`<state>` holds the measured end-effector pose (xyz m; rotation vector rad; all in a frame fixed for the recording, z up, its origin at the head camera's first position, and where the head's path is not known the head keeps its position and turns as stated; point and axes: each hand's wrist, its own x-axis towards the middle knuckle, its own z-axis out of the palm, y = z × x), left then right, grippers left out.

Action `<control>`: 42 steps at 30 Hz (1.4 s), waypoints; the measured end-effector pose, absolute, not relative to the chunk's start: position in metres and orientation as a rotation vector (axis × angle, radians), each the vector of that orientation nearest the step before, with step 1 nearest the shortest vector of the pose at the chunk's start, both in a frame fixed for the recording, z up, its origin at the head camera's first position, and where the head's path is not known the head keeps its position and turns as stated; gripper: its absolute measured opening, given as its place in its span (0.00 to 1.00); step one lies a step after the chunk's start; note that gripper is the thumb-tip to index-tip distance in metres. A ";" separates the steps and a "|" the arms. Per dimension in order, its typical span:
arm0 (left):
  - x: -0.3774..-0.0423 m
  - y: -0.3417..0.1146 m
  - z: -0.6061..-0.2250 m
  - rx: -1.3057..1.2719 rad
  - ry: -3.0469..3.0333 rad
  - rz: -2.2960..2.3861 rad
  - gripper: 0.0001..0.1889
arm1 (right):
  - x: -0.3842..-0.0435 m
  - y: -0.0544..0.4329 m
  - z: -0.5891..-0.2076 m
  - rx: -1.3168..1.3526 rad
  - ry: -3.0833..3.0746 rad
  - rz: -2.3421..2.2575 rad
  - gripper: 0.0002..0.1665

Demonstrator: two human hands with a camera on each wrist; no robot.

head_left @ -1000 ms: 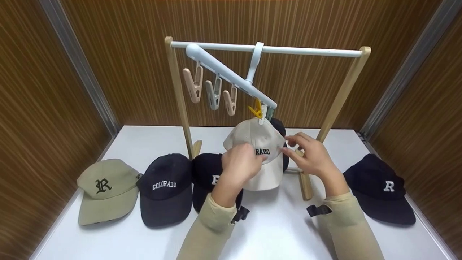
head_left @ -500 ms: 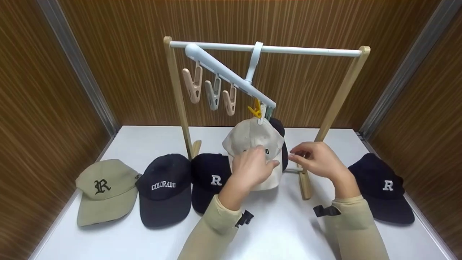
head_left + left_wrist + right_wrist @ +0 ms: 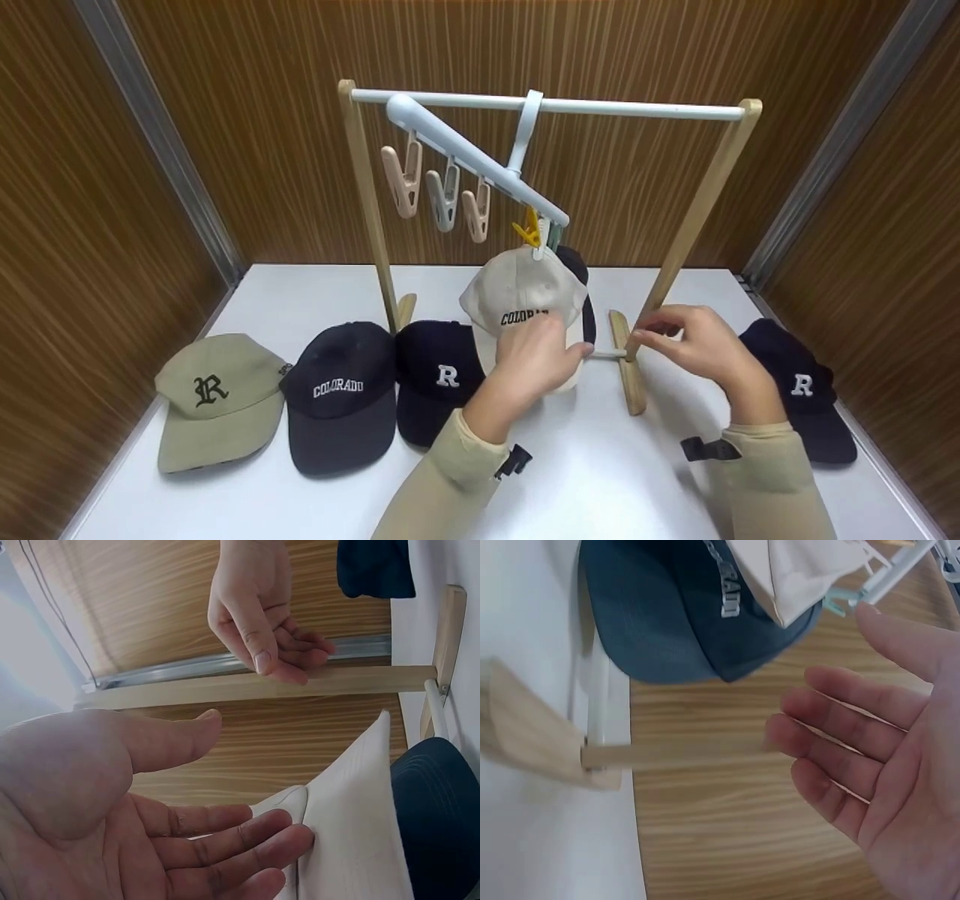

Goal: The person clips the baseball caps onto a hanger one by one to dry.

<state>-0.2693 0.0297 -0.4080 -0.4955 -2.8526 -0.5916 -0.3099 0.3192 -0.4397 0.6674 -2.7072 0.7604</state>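
A cream cap (image 3: 514, 281) with dark COLORADO lettering hangs from a white clip (image 3: 541, 244) at the near end of the pale blue hanger (image 3: 469, 150). Behind it is a dark cap (image 3: 656, 611), mostly hidden in the head view. My left hand (image 3: 532, 356) is in front of the cream cap, covering part of its lettering and brim; the left wrist view shows relaxed fingers (image 3: 232, 840) and nothing held. To the right of both hanging caps, my right hand (image 3: 697, 341) has loosely bent fingers and holds nothing. It overlaps the rack's right leg in the head view.
An olive cap (image 3: 217, 409), a charcoal cap (image 3: 341, 401) and a navy cap (image 3: 442, 382) lie along the left. Another navy cap (image 3: 802, 397) lies at far right. A wooden rack (image 3: 709, 202) carries the hanger, with several unused clips (image 3: 442, 199) and a yellow clip (image 3: 529, 229).
My right hand has drawn away from the cream cap toward the right. My left hand has shifted slightly right and down, uncovering more of the lettering. The cap still hangs.
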 end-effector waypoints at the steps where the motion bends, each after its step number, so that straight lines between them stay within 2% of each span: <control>1: -0.269 0.031 -0.409 -0.501 -2.851 -0.586 0.24 | -0.309 0.322 -0.439 0.650 -2.716 0.755 0.12; 26: -0.257 0.063 -0.430 -0.699 -2.793 -0.534 0.23 | -0.301 0.389 -0.428 0.264 -2.839 0.649 0.31; 36: -0.261 0.069 -0.440 -0.776 -2.757 -0.597 0.21 | -0.302 0.414 -0.436 0.207 -2.818 0.634 0.32; 42: -0.264 0.075 -0.445 -0.782 -2.761 -0.666 0.20 | -0.300 0.427 -0.439 0.065 -2.852 0.631 0.40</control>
